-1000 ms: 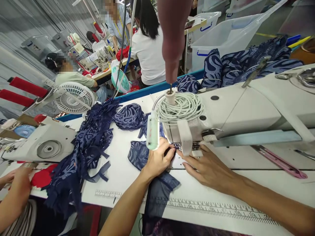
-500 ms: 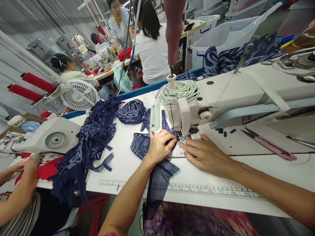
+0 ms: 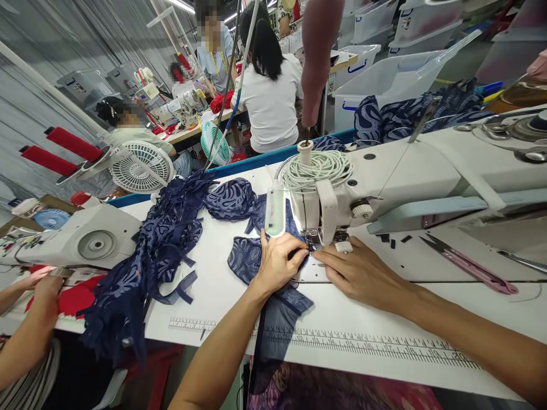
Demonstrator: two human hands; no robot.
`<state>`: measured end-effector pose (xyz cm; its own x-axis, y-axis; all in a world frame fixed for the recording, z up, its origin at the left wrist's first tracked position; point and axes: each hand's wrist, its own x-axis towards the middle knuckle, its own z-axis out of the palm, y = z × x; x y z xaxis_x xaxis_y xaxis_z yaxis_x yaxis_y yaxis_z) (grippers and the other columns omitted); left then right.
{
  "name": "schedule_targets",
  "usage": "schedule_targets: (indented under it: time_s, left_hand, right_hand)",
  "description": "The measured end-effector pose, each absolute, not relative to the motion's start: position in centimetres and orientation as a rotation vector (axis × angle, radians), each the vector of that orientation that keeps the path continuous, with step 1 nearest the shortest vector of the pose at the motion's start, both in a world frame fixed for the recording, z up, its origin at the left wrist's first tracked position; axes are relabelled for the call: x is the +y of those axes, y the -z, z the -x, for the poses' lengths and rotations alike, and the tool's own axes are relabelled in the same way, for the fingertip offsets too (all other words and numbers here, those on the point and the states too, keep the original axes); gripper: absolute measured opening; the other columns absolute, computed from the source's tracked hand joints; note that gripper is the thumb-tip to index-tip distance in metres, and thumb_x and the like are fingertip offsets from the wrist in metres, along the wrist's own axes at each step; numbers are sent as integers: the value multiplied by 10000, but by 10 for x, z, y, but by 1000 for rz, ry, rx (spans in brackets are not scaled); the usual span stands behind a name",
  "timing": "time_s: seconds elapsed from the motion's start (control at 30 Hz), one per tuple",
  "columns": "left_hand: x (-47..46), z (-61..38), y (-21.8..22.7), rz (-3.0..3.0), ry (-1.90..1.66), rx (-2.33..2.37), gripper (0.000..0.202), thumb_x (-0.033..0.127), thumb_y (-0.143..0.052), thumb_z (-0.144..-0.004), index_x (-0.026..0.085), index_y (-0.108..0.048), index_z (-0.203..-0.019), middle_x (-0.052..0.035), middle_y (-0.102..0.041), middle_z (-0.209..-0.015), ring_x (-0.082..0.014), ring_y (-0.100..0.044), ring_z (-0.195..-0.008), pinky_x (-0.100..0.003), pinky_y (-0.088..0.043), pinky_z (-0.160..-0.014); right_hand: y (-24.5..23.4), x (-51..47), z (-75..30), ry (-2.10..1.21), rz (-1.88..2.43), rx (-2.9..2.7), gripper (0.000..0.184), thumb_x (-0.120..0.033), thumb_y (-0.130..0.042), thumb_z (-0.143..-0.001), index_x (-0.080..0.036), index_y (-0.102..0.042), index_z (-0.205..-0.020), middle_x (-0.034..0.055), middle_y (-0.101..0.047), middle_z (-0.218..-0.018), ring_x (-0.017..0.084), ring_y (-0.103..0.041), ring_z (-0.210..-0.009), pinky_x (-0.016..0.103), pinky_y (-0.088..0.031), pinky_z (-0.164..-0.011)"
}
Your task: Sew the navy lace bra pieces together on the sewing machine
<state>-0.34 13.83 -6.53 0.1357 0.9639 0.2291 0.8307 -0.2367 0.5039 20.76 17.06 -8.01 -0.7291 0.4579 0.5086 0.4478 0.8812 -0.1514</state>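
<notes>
Dark navy cloth, part patterned and part sheer, is the piece in hand. In the head view, this navy garment piece (image 3: 245,261) lies on the white table (image 3: 205,302), around and under the left wrist; its sheer end hangs over the front edge. The left hand (image 3: 280,259) pinches its edge between thumb and forefinger, just beside the presser foot of the sewing machine (image 3: 397,165). The right hand (image 3: 363,272) rests low, with its fingers stretched towards the same spot; whether it grips cloth, I cannot tell.

The stitching seems to me in progress, because the edge is at the foot and not yet free. How much of the seam is done, the fingers hide. A rounded navy cup (image 3: 229,199) lies behind; I cannot tell if it is joined. More navy pieces are in a heap (image 3: 149,245) at the left, but whether these are finished or waiting is not clear.
</notes>
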Motion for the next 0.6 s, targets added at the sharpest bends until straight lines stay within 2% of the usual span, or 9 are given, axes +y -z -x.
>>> schedule_targets:
  time_s: [0.2,0.43,0.6]
  left_hand:
    - [140,4,66,-2157,-745,1754,80,249,-684,-935,303,-732,-901,54,-727,-940,-190,-602,-1064,-625,-110,-1206]
    - [140,7,67,-2195,-735,1725,81,267,-678,-948,311,-744,-941,46,-727,-960,-189,-591,-1054,-597,-130,-1200]
    - [136,7,63,-2448,-646,1693,137,302,-591,-1004,290,-727,-1008,23,-709,-945,-188,-595,-996,-604,-205,-1173]
  right_hand:
    - [83,173,-213,-74,629,-2553,359,-53,-370,-916,-165,-666,-1086,56,-692,-883,182,-531,-680,372,-319,-733]
    - [87,175,-215,-86,602,-2552,337,-81,-354,-964,-163,-655,-1088,50,-667,-826,185,-538,-693,381,-327,-766]
    - [83,173,-214,-87,625,-2576,328,-90,-361,-971,-162,-649,-1109,50,-681,-854,179,-523,-684,380,-335,-761]
